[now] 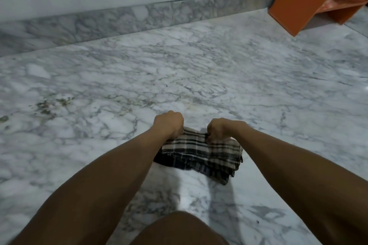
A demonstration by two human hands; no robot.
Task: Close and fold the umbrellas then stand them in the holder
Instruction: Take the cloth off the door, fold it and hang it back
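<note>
Now both hands (169, 123) on plaid umbrella (201, 155)

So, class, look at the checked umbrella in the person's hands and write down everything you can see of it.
The umbrella shows only as a bunch of woven-looking fabric in a cream, black and dark blue check. It is closed and gathered into folds, held low over the marble floor; whether it touches the floor cannot be told. The left hand and the right hand each grip its upper edge, fingers curled. The cloth hangs down towards the person, its lower right corner layered. No handle, shaft or ribs show.
</note>
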